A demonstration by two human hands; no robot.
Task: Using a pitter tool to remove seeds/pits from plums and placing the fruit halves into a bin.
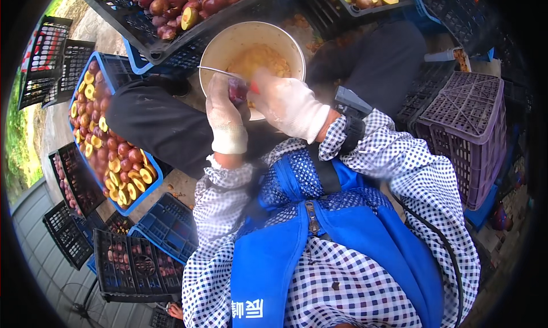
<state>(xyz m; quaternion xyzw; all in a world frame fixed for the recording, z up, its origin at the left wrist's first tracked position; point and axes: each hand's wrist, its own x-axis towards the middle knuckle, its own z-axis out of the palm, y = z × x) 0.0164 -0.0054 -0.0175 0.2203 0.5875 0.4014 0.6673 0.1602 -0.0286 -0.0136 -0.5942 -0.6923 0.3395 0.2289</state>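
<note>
Over the near part of a cream bucket point(209, 49) my two white-gloved hands come close together. My left hand point(226, 109) grips a dark red plum point(237, 91). A thin metal blade point(218, 71) crosses above the plum, its tip pointing left. Within my right hand point(284, 105) shows a small red part point(254, 87), apparently the knife's handle; that hand is blurred and its fingers are partly hidden. Wet yellow-orange pieces, perhaps fruit stones, lie in the bottom of the bucket.
A black crate point(128, 32) of plums stands beyond the bucket, and another crate point(359, 12) holds cut plums. At left, a blue crate point(159, 174) is full of whole and halved plums. A purple crate point(462, 109) stands right. A person's hand point(174, 311) shows at lower left.
</note>
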